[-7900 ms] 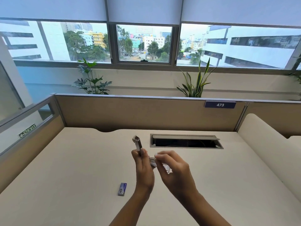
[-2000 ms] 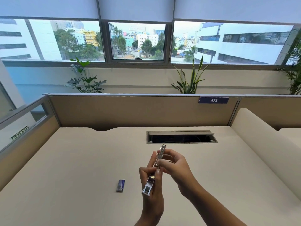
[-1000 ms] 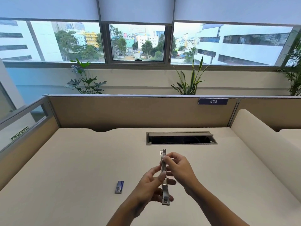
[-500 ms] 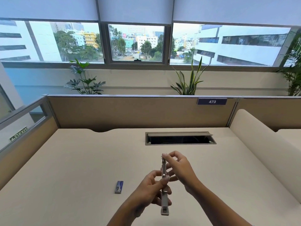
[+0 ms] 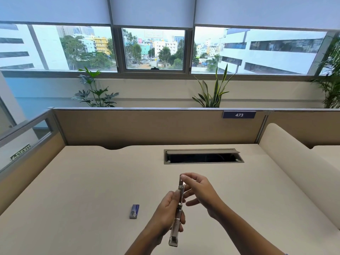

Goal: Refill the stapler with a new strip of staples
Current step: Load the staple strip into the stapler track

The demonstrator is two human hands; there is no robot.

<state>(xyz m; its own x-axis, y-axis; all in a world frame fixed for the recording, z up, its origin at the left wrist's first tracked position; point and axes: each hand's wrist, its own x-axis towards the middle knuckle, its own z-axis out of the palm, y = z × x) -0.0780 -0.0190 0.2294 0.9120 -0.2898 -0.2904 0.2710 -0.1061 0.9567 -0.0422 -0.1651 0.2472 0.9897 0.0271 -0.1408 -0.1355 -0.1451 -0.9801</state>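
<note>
Gripping opened stapler in left hand, right hand pinching its tip

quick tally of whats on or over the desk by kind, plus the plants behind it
stapler, held open in the left hand and right hand: 1
blue staple box on the desk: 1
cable hatch in the desk: 1
number plate, 473: 1
plants behind the partition: 3
total: 7

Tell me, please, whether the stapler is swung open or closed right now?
Open: the stapler is unfolded into one long line, its near half in the left hand, the right hand pinching its far tip.
</note>
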